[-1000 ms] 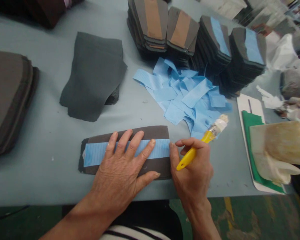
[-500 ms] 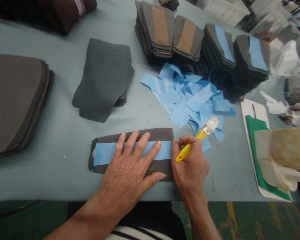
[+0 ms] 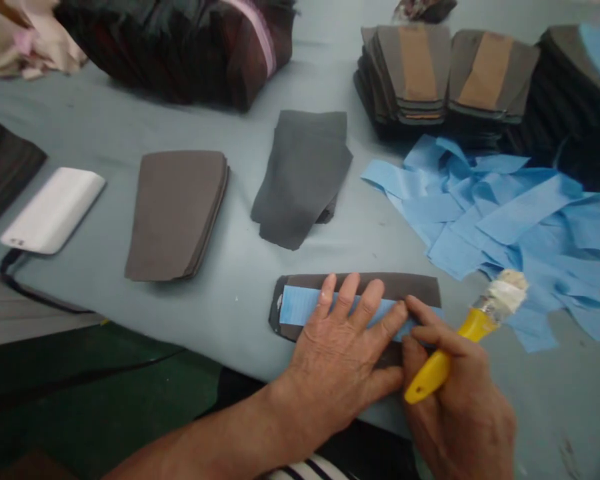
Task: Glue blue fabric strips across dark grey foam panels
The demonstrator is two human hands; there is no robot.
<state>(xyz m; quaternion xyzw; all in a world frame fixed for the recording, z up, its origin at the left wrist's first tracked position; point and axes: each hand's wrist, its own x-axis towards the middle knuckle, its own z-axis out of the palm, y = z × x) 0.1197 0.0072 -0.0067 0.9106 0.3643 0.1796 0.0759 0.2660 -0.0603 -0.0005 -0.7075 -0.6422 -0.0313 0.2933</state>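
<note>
A dark grey-brown fabric piece (image 3: 415,288) lies at the table's front edge with a blue strip (image 3: 296,307) along its middle. My left hand (image 3: 340,347) rests flat on both, fingers spread. My right hand (image 3: 460,387) holds a paintbrush (image 3: 440,370) with a yellow handle, its bristles coated in white and pointing up to the right. The thumb and forefinger of that hand touch the right part of the blue strip, close to my left fingertips. White residue shows at the left end of the piece.
Loose blue strips (image 3: 520,213) are heaped to the right, before stacks of dark pieces (image 3: 423,73) with brown bands. Dark grey sheets (image 3: 305,173), a brown-grey stack (image 3: 177,213), and a white power bank (image 3: 55,210) with a cable lie leftward. A dark bundle (image 3: 180,53) sits behind.
The view has swung left, bringing the power bank into sight. My right hand has moved from the piece's right end onto the strip, still holding the brush. My left hand stays flat.
</note>
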